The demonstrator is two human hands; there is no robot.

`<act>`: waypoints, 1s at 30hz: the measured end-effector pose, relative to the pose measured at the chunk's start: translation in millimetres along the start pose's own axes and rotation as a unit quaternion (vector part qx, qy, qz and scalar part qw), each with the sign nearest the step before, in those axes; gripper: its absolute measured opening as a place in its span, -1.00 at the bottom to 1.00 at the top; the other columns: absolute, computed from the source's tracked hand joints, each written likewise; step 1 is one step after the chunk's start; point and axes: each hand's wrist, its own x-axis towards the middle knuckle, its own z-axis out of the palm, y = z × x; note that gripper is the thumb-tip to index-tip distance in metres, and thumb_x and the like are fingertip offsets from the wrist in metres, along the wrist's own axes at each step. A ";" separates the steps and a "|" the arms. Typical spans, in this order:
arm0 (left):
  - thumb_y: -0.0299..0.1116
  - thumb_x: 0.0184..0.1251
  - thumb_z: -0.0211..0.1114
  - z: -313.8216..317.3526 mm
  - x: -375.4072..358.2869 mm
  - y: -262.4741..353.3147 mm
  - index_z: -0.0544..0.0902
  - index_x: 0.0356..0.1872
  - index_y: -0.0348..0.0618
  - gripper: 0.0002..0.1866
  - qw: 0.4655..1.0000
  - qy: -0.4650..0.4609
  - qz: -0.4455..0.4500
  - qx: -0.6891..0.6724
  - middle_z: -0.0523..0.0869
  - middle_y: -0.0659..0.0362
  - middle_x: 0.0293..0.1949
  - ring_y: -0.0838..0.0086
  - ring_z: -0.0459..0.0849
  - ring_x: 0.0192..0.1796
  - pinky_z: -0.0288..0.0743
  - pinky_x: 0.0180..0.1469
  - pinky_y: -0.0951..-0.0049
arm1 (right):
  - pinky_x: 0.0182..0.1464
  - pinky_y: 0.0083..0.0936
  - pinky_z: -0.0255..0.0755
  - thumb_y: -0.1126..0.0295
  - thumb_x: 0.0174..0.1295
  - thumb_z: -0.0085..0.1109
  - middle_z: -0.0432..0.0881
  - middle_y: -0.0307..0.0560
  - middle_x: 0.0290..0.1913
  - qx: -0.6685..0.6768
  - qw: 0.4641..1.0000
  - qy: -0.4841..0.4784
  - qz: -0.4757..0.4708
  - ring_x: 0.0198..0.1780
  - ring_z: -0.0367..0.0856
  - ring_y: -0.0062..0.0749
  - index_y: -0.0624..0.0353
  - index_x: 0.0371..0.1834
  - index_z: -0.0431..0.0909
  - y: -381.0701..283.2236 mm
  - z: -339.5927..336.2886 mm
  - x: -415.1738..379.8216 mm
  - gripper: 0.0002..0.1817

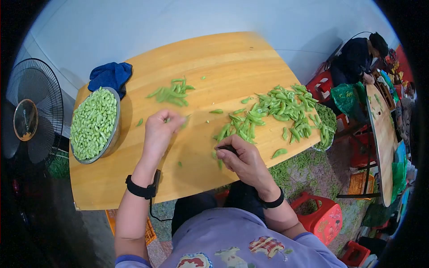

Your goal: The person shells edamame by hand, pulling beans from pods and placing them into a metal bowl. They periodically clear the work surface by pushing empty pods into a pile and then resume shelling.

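My left hand (161, 126) is over the middle of the wooden table (196, 58), its fingertips blurred by motion, with green bits at them. Closed around a small dark tool (229, 149), my right hand (241, 161) is at the near edge of a pile of green pods (280, 105). Beyond my left hand lies a smaller heap of pods (172, 94), partly blurred. On the left of the table, a metal bowl (117, 123) holds many shelled green beans (94, 123). One loose pod (216, 111) lies between the two heaps.
A blue cloth (109, 77) lies behind the bowl. At far left stands a black fan (33, 107). Right of the table are a container of pods (325, 125), a red stool (318, 217) and a person in dark clothes (355, 58) at another table (380, 143).
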 end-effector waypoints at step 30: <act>-0.29 -0.05 0.32 8.4 55.8 -30.4 0.58 -0.52 -0.38 -0.72 0.931 -0.105 0.020 0.348 0.64 -0.07 -0.50 0.16 0.63 -0.39 0.46 -0.33 0.25 | -0.57 -0.79 0.12 0.40 0.22 0.07 0.39 -0.38 -0.54 -0.009 1.000 0.001 0.009 -0.58 0.22 -0.79 0.29 -0.22 0.47 -1.9 -1.9 -15.6 -0.83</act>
